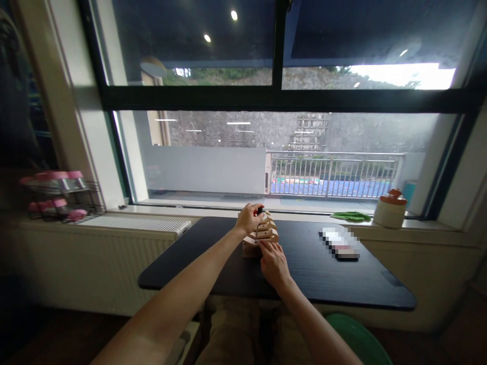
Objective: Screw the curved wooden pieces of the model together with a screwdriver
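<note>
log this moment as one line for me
left hand: grips slim tool, shaft downward | right hand: touches slatted wooden piece | support: black table

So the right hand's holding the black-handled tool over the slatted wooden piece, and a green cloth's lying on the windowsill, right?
Not quite: the head view shows the left hand holding the black-handled tool over the slatted wooden piece. The green cloth is indeed lying on the windowsill.

on the black table (pixel 304 271) stands a slotted wooden block (pixel 250 249); to its right lies a flat, blurred object (pixel 340 243).
</note>
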`<state>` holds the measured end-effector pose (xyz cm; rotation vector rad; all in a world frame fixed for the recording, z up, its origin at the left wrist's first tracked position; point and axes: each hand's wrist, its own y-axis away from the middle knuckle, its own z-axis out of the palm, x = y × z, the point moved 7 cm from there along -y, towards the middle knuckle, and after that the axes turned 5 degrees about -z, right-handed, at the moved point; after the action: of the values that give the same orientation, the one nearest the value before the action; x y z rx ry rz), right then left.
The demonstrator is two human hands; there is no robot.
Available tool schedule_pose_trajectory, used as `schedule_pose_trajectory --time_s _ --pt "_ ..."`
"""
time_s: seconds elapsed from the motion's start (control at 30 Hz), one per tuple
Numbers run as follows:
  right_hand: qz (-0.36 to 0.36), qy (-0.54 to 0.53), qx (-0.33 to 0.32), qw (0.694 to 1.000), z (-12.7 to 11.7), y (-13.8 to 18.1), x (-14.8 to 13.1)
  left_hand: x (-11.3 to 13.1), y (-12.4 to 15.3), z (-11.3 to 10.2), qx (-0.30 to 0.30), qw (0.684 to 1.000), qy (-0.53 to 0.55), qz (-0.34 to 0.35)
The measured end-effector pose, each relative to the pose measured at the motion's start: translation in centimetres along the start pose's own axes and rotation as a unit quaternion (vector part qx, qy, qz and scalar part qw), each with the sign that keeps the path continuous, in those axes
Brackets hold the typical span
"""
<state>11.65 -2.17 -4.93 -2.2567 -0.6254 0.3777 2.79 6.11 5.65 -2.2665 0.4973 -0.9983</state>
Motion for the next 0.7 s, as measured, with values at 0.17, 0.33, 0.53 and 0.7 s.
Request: schedule_pose_trajectory --time_s 0.17,0.33,0.53,0.7 --pt "0.001 -0.008 0.003 1.000 -0.12 -0.01 0.02 -0.05 0.08 0.00 -0.022 0.999 0.036 0.013" --pt "0.000 -0.013 0.002 1.000 0.08 0.05 0.11 -0.35 0.11 0.11 -0.004 0.999 0.052 -0.012" --pt "0.000 -0.014 0.002 1.000 0.25 0.07 0.18 -0.76 -0.12 0.02 0.019 0.999 0.040 -0.023" --pt "0.001 -0.023 0.005 1.000 0.12 0.04 0.16 -0.72 -0.16 -0.19 0.012 0.999 0.037 0.004"
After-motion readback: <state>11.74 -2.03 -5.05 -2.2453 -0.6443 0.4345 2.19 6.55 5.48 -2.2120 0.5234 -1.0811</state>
